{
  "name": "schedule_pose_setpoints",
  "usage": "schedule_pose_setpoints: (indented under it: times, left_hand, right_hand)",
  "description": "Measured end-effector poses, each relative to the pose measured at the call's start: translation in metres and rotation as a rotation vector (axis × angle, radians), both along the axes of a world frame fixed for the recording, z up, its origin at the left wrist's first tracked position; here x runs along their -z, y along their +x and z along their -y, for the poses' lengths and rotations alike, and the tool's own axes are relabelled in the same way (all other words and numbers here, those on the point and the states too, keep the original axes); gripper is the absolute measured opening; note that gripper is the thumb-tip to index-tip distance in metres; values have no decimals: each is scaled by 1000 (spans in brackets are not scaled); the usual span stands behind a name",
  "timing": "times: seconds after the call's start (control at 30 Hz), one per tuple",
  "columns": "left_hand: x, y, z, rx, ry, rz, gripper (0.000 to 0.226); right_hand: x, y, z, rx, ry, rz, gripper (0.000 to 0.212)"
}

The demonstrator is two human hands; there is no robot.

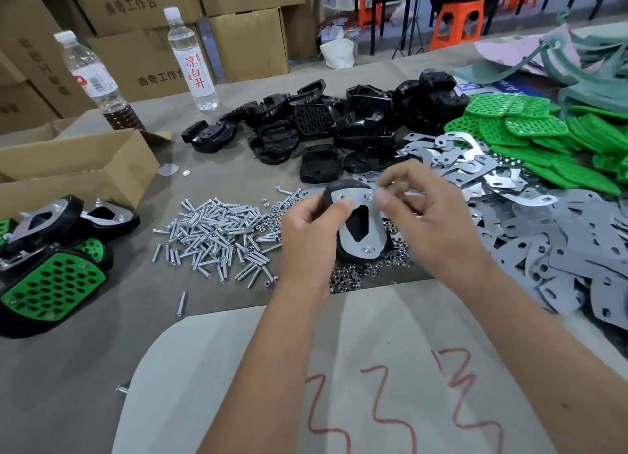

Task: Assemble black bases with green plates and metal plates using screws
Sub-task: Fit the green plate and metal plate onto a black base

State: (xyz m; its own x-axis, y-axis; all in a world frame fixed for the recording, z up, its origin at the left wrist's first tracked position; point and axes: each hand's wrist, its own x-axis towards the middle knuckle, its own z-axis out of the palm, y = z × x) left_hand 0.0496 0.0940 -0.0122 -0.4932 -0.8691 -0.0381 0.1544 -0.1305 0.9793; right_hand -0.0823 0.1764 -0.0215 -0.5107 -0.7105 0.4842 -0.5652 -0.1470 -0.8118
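My left hand [311,231] grips a black base [360,222] with a metal plate [353,200] on top, held above the table's middle. My right hand [418,209] pinches something small at the plate's upper right hole; the item itself is hidden by the fingertips. A screw end shows at the plate's lower tip. Loose screws [217,229] lie in a pile left of my hands, nuts [360,273] below them. Black bases [339,124] are heaped at the back, metal plates [543,236] spread on the right, green plates [543,134] at the far right.
Finished assemblies [54,266] with green plates lie at the left edge beside an open cardboard box [78,171]. Two water bottles [192,59] stand at the back in front of stacked cartons. A white board [339,368] with red marks lies under my forearms.
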Motion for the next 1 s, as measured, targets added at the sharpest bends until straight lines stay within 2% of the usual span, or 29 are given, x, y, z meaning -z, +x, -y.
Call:
schedule_pose_setpoints:
  times: [0.03, 0.1, 0.17, 0.27, 0.37, 0.5, 0.63, 0.73, 0.83, 0.9, 1.0]
  left_hand:
    - [-1, 1, -1, -2, -61, 15, 9]
    - [-3, 2, 0, -7, -194, 85, 25]
    - [-7, 5, 1, 4, -264, 134, 34]
    - [-11, 9, 3, 31, -310, 173, 37]
    - [-12, 14, 6, 44, -328, 178, 37]
    - [-16, 16, 7, 51, -331, 140, 45]
    - [-15, 15, 4, 62, -322, 148, 41]
    - [-15, 14, 3, 60, -339, 156, 29]
    - [-12, 13, 6, 17, -363, 171, 21]
    - [-10, 14, 11, -117, -322, 179, 22]
    - [-8, 19, 21, -322, -166, 143, 23]
  right_hand:
    - [0, 1, 0, -14, 39, -116, 3]
    - [1, 1, 1, -15, 107, -280, 2]
    - [-1, 1, -1, 3, 178, -374, 5]
    - [-3, 5, -1, 19, 261, -498, 16]
    - [-6, 14, 1, 88, 248, -573, 26]
    - [-9, 26, 5, 193, 187, -607, 28]
    - [-7, 28, 5, 288, 211, -541, 41]
    - [-5, 27, 6, 279, 215, -457, 48]
    - [-4, 20, 4, 170, 182, -371, 52]
    - [-4, 12, 0, 91, 330, -442, 43]
    - [-6, 7, -3, 35, 695, -621, 28]
